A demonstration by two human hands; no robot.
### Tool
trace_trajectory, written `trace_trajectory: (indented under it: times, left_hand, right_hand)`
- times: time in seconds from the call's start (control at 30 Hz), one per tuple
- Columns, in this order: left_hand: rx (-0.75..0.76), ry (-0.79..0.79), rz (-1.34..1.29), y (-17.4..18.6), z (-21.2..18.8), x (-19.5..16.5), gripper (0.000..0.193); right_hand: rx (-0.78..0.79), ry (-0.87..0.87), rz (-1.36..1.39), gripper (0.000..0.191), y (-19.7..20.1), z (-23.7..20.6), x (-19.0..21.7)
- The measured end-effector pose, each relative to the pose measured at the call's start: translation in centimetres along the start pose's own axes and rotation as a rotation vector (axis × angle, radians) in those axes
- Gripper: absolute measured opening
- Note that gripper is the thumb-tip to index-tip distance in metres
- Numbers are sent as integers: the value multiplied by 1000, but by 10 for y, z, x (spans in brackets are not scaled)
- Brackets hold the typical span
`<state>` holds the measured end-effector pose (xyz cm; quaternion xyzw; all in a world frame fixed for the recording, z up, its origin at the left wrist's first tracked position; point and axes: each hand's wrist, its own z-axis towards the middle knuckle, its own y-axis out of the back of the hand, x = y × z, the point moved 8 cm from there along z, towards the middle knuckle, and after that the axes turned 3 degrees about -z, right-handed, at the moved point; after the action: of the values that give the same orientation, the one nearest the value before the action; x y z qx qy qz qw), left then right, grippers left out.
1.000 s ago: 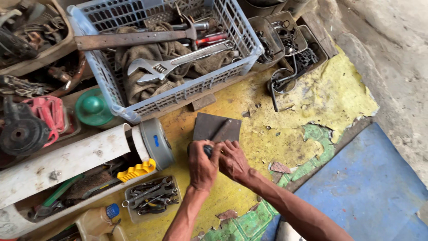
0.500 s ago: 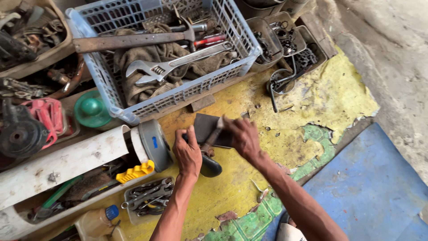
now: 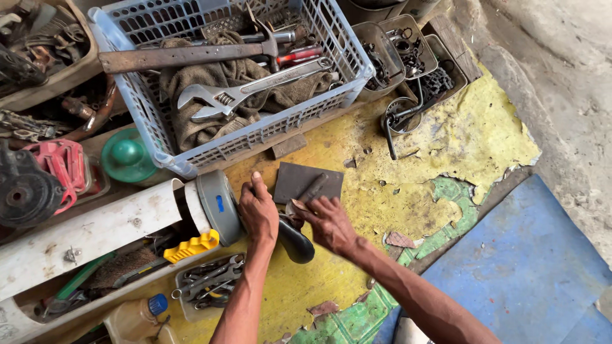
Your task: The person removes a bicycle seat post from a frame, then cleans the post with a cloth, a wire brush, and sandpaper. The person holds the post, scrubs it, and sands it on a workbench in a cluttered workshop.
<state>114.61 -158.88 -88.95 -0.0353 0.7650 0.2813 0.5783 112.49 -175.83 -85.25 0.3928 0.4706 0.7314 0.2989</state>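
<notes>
On yellow floor, black handle (image 3: 295, 239) angles down-right; left hand (image 3: 258, 213) grips tool, right hand (image 3: 328, 222) pinches its top.

Capped plastic bottle (image 3: 137, 318), bottom left

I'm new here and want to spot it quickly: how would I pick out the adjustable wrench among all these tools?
Find the pale blue slatted basket at the top. Inside, on a brown rag, lies the adjustable wrench, its open jaw toward the left. It is bright silver, unlike the rusty hammer above it.
</notes>
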Motion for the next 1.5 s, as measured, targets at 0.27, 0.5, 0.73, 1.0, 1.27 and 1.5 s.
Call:
trace_trajectory:
  times: [0.27,0.5,0.73,1.0,1.27,1.5]
  left_hand:
    - [-18,98,-7,-3,0,8,64]
    - [-14,163,-9,-3,0,13,63]
    - [-36,173,5,-2,0,14,62]
    - [-32,154,-12,-3,1,8,64]
    - [-22,163,-40,-4,1,6,67]
    - [-24,247,-76,-6,-1,10,64]
  right_hand:
    - [-164,122,431,30,21,0,4]
    - [-261,23,-99,52,17,-10,2]
    - [-260,-39,-196,40,15,-14,-9]
    - [-278,108,3,45,27,-5,6]
    - [-86,43,100,48,9,-6,-6]
    - [-135,-35,-113,42,14,-8,-22]
